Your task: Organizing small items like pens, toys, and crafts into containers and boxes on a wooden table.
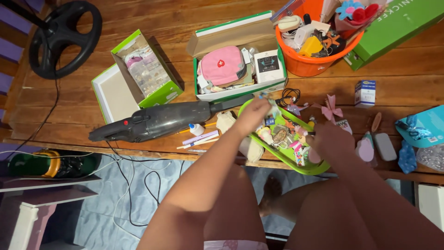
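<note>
Two hands work over a lime-green tray (296,164) that overhangs the near edge of the wooden worktop (185,99). The tray's long axis runs from about 10 o'clock to 4 o'clock and it is crowded with small trinkets. The left hand (255,111) sits at the tray's 10 o'clock end, fingers pinched on a small pale-blue item (264,96) held just above the rim. The right hand (329,139) rests at the tray's 3 o'clock side, fingers curled toward the contents; whether they grip anything cannot be told. The left hand is nearer the far rim, the right nearer the near corner. A grey handheld vacuum (157,121) lies at 9 o'clock of the tray, an open box with a pink pouch (222,65) at 12 o'clock, an orange tub (310,62) at 1 o'clock.
</note>
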